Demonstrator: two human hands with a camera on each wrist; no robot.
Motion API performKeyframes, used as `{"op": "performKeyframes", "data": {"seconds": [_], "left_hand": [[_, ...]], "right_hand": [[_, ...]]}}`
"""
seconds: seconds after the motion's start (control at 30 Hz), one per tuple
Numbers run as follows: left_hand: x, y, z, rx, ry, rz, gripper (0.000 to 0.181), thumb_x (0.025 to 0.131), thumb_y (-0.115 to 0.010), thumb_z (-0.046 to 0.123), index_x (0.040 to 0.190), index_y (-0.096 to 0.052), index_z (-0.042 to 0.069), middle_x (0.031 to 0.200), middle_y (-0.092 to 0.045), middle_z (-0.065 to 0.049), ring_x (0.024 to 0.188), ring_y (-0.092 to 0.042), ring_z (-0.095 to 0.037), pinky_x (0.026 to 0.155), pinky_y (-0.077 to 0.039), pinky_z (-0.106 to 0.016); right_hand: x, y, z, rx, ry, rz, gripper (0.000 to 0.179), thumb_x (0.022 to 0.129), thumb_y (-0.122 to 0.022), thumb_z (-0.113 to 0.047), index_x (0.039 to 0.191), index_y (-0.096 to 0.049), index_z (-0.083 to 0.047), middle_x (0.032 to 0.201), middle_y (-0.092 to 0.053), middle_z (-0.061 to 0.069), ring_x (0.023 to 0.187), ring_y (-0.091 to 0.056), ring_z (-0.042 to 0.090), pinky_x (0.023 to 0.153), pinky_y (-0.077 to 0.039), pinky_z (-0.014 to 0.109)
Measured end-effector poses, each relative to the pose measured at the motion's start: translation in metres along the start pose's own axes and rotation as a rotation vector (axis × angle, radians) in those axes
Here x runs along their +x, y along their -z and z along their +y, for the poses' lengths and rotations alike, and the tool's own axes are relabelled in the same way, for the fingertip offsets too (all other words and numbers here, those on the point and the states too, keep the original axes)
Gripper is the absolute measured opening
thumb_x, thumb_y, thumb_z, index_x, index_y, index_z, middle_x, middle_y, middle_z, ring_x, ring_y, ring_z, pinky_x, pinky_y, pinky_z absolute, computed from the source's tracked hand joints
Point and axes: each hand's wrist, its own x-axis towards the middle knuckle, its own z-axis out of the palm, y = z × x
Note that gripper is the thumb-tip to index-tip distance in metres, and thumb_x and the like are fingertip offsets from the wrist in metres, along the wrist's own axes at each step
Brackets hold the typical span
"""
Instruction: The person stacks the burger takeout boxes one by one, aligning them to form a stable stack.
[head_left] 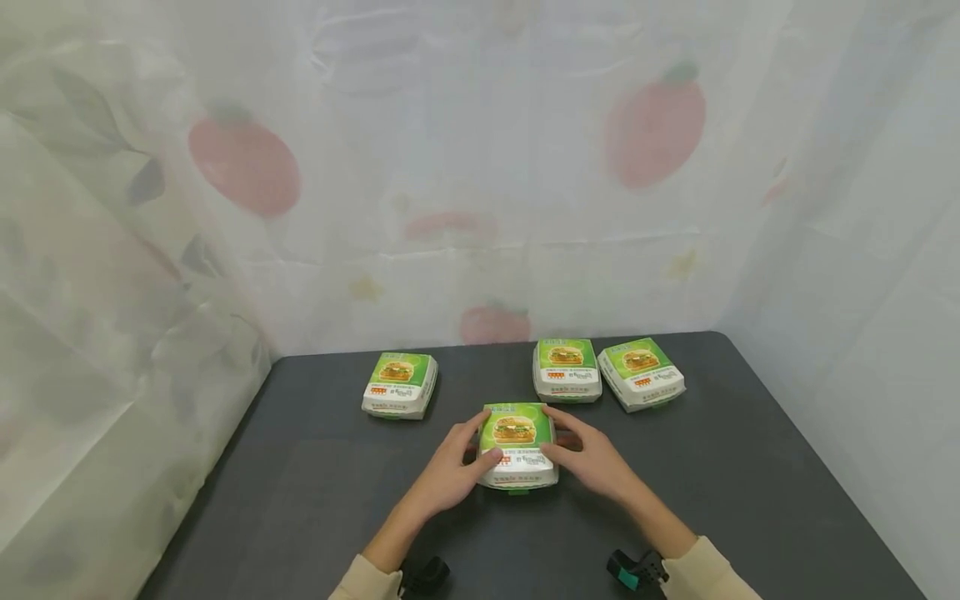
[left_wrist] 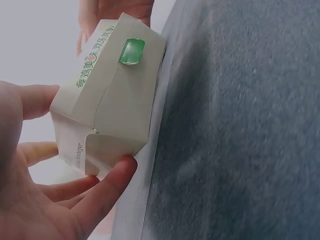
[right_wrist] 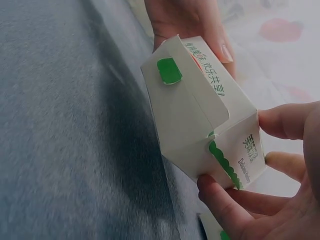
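Between the two hands is a closed white-and-green burger box (head_left: pixel 517 468) with a burger picture on its lid. My left hand (head_left: pixel 450 468) grips its left side, the thumb near the top edge and the other fingers along the side. From the opposite side my right hand (head_left: pixel 592 461) holds it in much the same way. Both wrist views show the front of the burger box (left_wrist: pixel 125 95) with its green tab (right_wrist: pixel 169 71) tucked in the slot. Fingertips reach low on its side walls. Whether its base touches the table is hard to tell.
Three matching burger boxes lie farther back on the dark table (head_left: pixel 300 500): one at the left (head_left: pixel 400 385), one right of centre (head_left: pixel 567 371), and a slanted one (head_left: pixel 642 373) close beside that. A pale fruit-print curtain (head_left: pixel 465 167) hangs behind and along the sides.
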Motion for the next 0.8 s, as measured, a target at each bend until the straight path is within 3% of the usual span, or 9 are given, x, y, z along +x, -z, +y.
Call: {"op": "performKeyframes", "data": {"seconds": [0.27, 0.8], "left_hand": [[0.001, -0.011, 0.002, -0.010, -0.011, -0.054, 0.070, 0.103, -0.057, 0.048, 0.161, -0.031, 0.021, 0.136, -0.046, -0.014, 0.114, -0.058, -0.029, 0.089, -0.050, -0.046], [-0.004, -0.027, 0.004, -0.015, 0.024, -0.116, 0.071, 0.102, -0.057, 0.050, 0.162, -0.030, 0.022, 0.130, -0.047, -0.012, 0.114, -0.059, -0.031, 0.088, -0.050, -0.048]], "right_hand": [[-0.011, 0.010, 0.004, -0.005, -0.034, 0.001, 0.063, 0.098, -0.070, -0.032, 0.155, -0.045, -0.017, 0.143, -0.054, 0.018, 0.119, -0.062, 0.033, 0.089, -0.053, 0.043], [-0.026, 0.017, 0.018, 0.024, -0.052, -0.061, 0.064, 0.100, -0.068, -0.030, 0.155, -0.042, -0.010, 0.143, -0.052, 0.024, 0.121, -0.061, 0.036, 0.087, -0.053, 0.040]]}}
